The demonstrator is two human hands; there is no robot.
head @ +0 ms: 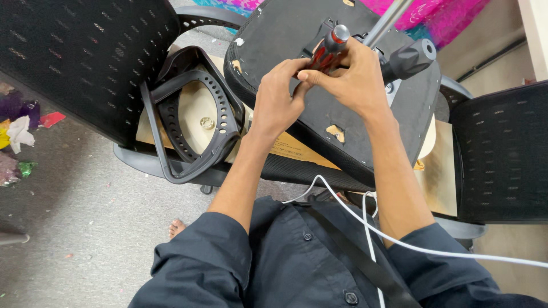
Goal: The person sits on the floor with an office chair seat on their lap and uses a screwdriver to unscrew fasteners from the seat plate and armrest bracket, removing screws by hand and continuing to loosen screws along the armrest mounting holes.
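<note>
An upturned black office chair seat [285, 34] lies in front of me, its underside up, with a metal gas-lift rod [388, 20] and a black lever knob [408, 60] sticking out. My right hand [354, 80] grips a red and black screwdriver [330, 48] by its handle, held upright over the seat's mechanism. My left hand [277, 97] pinches the lower shaft of the same screwdriver near its tip, fingers touching the right hand. The tip itself is hidden behind my fingers.
A black mesh chair back [74, 63] stands at left, with a black plastic lumbar frame [194, 120] on cardboard [197, 108] beside it. Another mesh chair part [502, 154] is at right. A white cable [411, 245] crosses my lap. Coloured scraps [20, 131] litter the grey floor.
</note>
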